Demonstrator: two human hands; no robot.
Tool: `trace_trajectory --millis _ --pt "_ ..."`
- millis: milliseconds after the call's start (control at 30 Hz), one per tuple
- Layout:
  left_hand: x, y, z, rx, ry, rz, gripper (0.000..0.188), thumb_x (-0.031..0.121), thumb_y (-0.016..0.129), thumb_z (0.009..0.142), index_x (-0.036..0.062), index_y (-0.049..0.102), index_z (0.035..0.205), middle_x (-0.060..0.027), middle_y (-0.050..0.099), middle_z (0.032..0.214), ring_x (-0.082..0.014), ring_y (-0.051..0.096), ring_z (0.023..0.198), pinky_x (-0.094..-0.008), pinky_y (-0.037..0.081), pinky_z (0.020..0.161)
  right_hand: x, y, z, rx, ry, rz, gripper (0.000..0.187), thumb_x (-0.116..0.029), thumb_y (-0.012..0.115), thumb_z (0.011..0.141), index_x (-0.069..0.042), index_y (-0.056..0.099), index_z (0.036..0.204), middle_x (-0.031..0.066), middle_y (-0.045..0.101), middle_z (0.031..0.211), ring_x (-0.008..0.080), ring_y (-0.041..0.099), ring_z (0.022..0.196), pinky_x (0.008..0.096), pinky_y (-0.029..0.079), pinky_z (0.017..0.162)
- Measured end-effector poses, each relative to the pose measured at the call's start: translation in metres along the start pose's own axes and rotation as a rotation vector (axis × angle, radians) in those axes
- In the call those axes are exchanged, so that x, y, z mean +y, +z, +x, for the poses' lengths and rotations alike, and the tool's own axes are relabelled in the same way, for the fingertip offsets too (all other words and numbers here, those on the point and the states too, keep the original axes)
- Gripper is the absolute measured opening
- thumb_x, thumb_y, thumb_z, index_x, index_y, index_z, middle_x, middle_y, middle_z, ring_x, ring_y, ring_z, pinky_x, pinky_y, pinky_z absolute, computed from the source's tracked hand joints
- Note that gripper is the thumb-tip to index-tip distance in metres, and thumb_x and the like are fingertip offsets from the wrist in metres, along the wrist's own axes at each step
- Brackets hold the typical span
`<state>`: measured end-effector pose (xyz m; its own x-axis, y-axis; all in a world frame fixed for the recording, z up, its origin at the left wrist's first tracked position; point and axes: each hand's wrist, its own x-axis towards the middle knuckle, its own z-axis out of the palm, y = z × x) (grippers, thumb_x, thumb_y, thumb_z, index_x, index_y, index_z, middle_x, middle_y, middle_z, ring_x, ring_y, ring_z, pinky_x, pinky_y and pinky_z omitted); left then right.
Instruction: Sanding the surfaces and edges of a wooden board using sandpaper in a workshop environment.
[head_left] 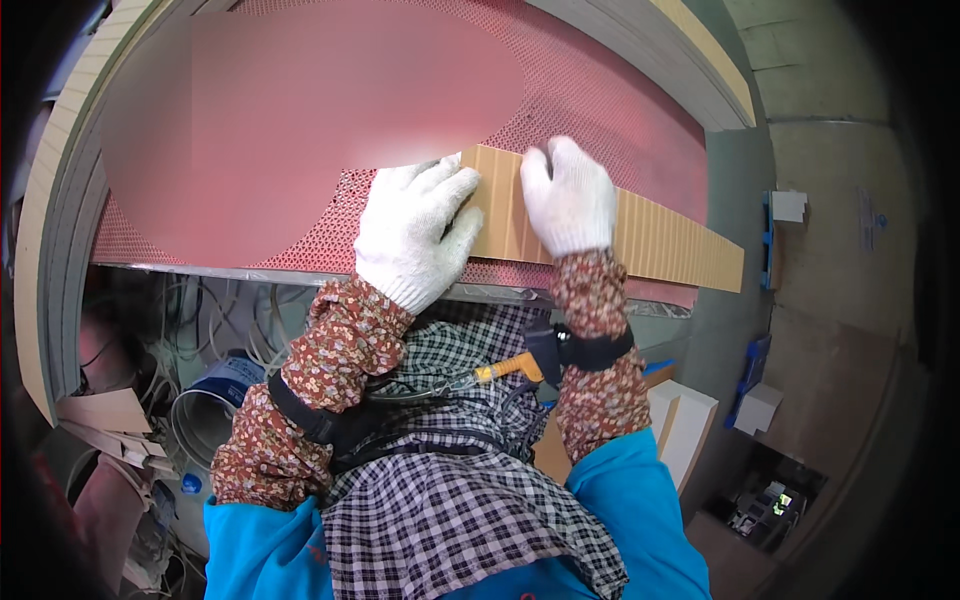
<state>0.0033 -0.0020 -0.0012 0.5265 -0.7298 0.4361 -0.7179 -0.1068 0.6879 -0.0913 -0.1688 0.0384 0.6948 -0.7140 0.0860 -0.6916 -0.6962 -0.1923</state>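
A long tan ridged strip (680,240), wood-like in colour, lies across the front of a table covered with a red perforated mat (640,130). Its right end juts past the table's right edge. My left hand (415,230), in a white knit glove, grips the strip's left end, with the thumb on the near side. My right hand (570,200), gloved the same way, rests over the strip's middle with its fingers curled. Whatever lies under those fingers is hidden.
Pale wooden rails (40,230) border the table on the left, with another rail (690,45) at the far right. Below the table's left front stand a blue-and-white bucket (225,390), loose hoses and wood offcuts (110,415). An orange-handled tool (510,368) hangs near my right wrist.
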Motion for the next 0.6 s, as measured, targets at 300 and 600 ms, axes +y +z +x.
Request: trace_trajectory --millis 300,600 --pt "0.0 -0.002 0.0 -0.053 -0.041 -0.041 0.033 0.01 0.08 0.086 0.0008 0.074 0.117 -0.0165 0.074 0.122 -0.0361 0.064 0.125 -0.0515 0.044 0.114 -0.006 -0.011 -0.12 0.089 -0.014 0.135 0.012 -0.018 0.072 0.098 -0.007 0.07 0.094 0.0169 0.072 0.08 0.0352 0.073 0.068 0.044 0.058 0.061" --pt "-0.002 0.005 0.003 0.094 0.077 -0.016 0.026 0.006 0.076 0.082 0.0013 0.069 0.106 -0.0123 0.071 0.106 -0.0309 0.064 0.104 -0.0451 0.048 0.097 0.001 -0.003 -0.006 -0.032 0.054 0.034 0.032 -0.03 0.059 0.102 -0.001 0.071 0.097 0.0227 0.075 0.084 0.0416 0.075 0.079 0.0531 0.059 0.078"
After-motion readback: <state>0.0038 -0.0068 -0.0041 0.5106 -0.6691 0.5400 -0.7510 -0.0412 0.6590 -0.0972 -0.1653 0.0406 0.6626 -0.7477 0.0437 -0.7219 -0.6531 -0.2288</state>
